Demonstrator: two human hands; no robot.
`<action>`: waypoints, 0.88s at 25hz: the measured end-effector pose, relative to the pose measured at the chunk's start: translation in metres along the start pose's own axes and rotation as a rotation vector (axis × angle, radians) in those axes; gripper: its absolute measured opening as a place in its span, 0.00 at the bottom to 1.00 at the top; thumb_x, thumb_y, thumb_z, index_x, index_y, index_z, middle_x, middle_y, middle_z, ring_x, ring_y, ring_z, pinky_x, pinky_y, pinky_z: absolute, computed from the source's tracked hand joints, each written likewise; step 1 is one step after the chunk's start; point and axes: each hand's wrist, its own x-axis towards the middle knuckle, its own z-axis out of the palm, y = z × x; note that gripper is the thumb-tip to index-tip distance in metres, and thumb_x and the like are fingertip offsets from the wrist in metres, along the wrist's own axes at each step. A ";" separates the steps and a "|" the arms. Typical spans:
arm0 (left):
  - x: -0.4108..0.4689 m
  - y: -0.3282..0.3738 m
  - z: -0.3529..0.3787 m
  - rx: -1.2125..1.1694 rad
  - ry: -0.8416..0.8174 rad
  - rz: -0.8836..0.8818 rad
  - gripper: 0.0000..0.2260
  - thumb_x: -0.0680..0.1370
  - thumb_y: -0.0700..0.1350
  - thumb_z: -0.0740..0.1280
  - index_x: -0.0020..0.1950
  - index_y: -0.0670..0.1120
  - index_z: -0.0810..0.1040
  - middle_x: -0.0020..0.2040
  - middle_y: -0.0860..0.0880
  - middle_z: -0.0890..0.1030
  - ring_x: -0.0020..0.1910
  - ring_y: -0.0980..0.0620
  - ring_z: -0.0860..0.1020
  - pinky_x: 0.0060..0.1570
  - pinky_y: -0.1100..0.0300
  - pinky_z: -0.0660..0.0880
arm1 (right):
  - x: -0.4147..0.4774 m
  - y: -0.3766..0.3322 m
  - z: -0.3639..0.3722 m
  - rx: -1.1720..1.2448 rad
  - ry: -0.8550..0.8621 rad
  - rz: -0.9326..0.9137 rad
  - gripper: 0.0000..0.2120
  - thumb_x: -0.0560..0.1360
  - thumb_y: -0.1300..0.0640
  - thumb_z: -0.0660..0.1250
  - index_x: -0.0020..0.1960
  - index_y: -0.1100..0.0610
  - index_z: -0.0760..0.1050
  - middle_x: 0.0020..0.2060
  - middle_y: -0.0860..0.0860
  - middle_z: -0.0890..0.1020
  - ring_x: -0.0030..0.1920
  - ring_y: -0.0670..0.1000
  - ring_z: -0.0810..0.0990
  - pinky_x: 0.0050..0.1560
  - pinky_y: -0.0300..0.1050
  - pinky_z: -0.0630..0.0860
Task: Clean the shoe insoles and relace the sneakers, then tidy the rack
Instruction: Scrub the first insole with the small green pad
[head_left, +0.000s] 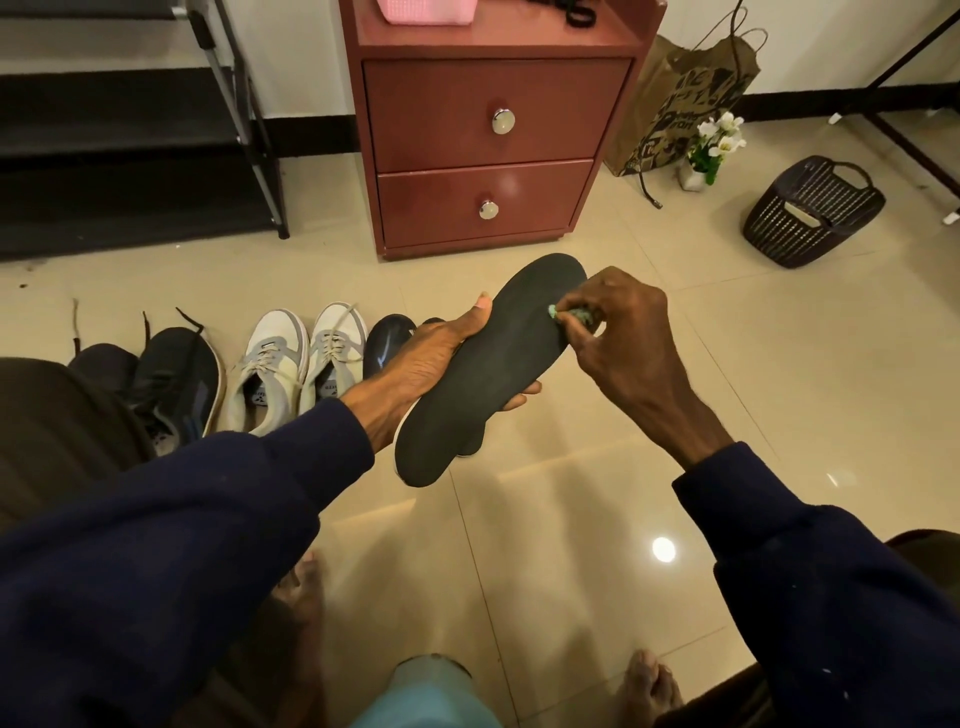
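Observation:
My left hand (421, 364) grips a black insole (488, 374) from below, thumb on its left edge, holding it tilted over the floor. My right hand (618, 332) pinches a small green cleaning item (558, 313), either cloth or brush, against the insole's upper part near the toe. On the floor behind stand a pair of white and grey sneakers (291, 364) with loose laces, a pair of dark sneakers (171, 384) with undone black laces, and a dark shoe (387, 340) partly hidden by my left hand. The black shoe rack (124, 130) is at the back left.
A red-brown two-drawer cabinet (488, 150) stands straight ahead, with a pink basket (428, 10) and black laces on top. A brown paper bag (680, 104), a small white flower pot (711, 150) and a dark tipped basket (815, 213) are at right. My bare feet rest on the tiled floor.

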 end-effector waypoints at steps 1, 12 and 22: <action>0.000 0.001 -0.001 0.007 -0.008 0.006 0.25 0.81 0.58 0.66 0.63 0.37 0.80 0.55 0.34 0.85 0.52 0.35 0.85 0.51 0.42 0.83 | -0.003 -0.007 0.002 0.040 -0.058 -0.035 0.06 0.72 0.62 0.76 0.49 0.59 0.85 0.44 0.53 0.83 0.42 0.50 0.80 0.44 0.40 0.80; 0.002 -0.001 -0.003 0.025 -0.062 -0.008 0.27 0.81 0.58 0.66 0.68 0.36 0.77 0.62 0.31 0.81 0.61 0.29 0.80 0.57 0.36 0.78 | -0.005 -0.009 0.003 0.072 -0.041 -0.024 0.06 0.73 0.60 0.75 0.50 0.58 0.85 0.45 0.52 0.83 0.43 0.46 0.79 0.44 0.35 0.78; -0.002 -0.003 -0.004 -0.093 -0.165 -0.071 0.16 0.85 0.51 0.60 0.65 0.43 0.80 0.60 0.40 0.84 0.57 0.37 0.84 0.57 0.39 0.80 | -0.004 -0.012 0.007 0.146 -0.043 -0.039 0.06 0.73 0.59 0.75 0.50 0.58 0.86 0.45 0.51 0.84 0.44 0.46 0.81 0.45 0.38 0.80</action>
